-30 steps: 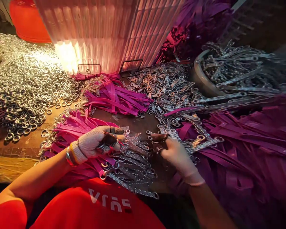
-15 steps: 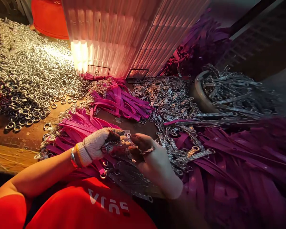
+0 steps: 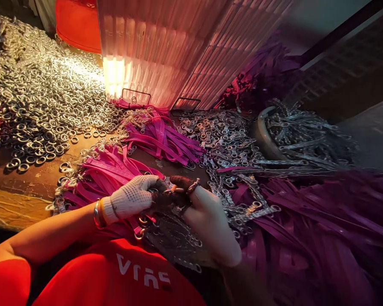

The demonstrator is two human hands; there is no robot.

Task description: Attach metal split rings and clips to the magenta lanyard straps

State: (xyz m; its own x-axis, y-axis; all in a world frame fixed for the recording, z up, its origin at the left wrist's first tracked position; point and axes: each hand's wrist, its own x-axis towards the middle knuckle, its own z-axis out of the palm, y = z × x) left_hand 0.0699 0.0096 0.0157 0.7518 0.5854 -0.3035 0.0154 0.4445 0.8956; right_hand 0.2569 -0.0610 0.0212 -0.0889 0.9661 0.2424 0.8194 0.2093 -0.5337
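My left hand (image 3: 135, 195), in a white dotted glove with dark fingertips, is closed at the middle of the work surface. My right hand (image 3: 207, 208), with dark coverings on its fingers, meets it fingertip to fingertip. Between them is a small piece I cannot make out; the fingers hide most of it. Just behind the left hand lies a bundle of pink straps (image 3: 107, 165) with metal rings at their left ends. Below the hands hang dark braided strips (image 3: 175, 238) with ring ends, partly in shadow.
A large heap of metal rings (image 3: 51, 102) covers the left. Corrugated translucent panels (image 3: 153, 55) stand behind, near an orange container (image 3: 78, 25). Braided metallic strips (image 3: 223, 136) lie right of centre, beside a bowl (image 3: 264, 131) full of more. Purple straps (image 3: 322, 221) are piled at right.
Both hands have shifted slightly and stay together. My left hand has turned to show more of the glove's back, and my right fingers have curled in closer. The view has moved a little.
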